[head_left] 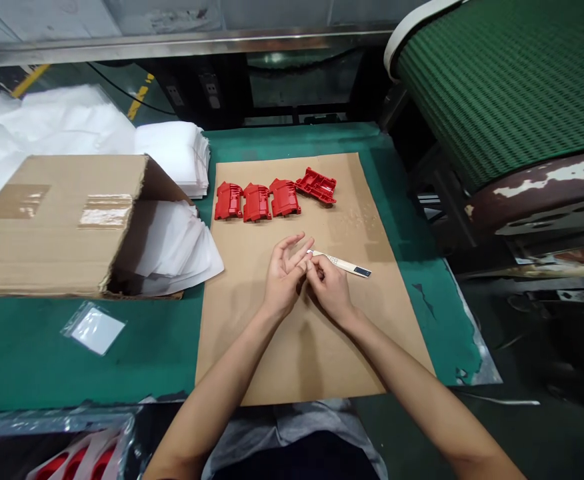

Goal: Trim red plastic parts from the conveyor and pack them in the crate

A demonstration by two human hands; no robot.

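My left hand (285, 275) hovers over the brown cardboard sheet (252, 333) with its fingers stretched out and apart. My right hand (329, 285) is beside it, fingers curled, its fingertips pinching at a finger of the left hand. What it pinches, if anything, is too small to make out. A white knife-like tool (345, 265) with a dark tip lies on the sheet just behind the right hand. Several red plastic parts (257, 201) lie in a row at the sheet's far end, one more (317, 185) lying flat at the right.
An open cardboard box (57, 223) lies on its side at left, white bags (172, 250) spilling out. More white bags (175, 153) are stacked behind. A small clear bag (95, 328) lies on the green table (22, 347). A green conveyor belt (507, 80) rises at right.
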